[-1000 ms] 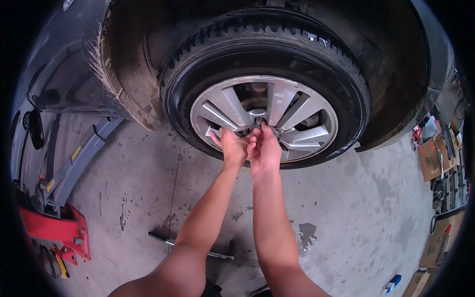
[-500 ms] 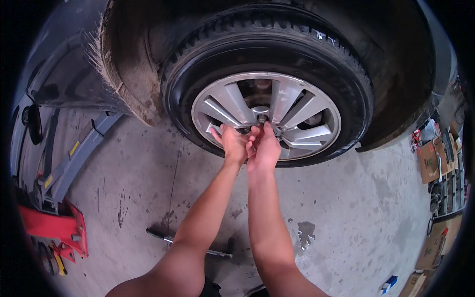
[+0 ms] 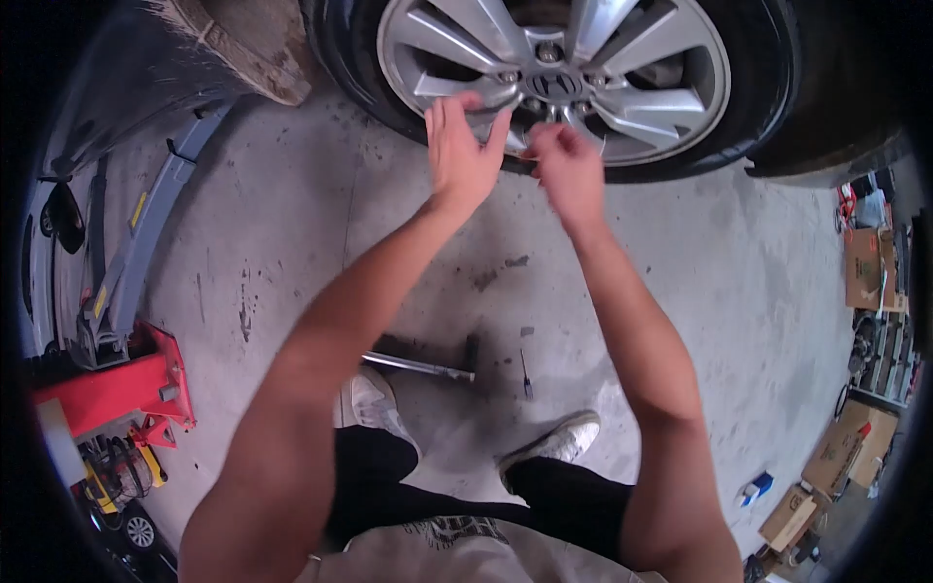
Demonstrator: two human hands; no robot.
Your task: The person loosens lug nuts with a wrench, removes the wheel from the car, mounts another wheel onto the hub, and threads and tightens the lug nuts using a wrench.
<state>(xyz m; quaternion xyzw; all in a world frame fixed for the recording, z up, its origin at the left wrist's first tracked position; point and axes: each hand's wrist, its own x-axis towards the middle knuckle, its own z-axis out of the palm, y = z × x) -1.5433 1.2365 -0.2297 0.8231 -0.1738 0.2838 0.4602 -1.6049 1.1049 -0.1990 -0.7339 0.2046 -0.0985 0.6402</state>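
Left hand (image 3: 457,146) is spread, fingertips near the alloy wheel (image 3: 554,78) spokes below the hub; right hand (image 3: 569,170) is loosely curled, contents n/a (cannot tell), so any small part held may drop w/ weak grip onto the floor (image 3: 292,223).

Both your bare arms reach forward, elbows bent, forearms converging ahead of your chest. Your left hand (image 3: 459,146) is raised with its back toward you, fingers spread and pointing up. Your right hand (image 3: 569,170) sits just beside it, slightly lower, fingers curled loosely inward. The two hands stay apart.
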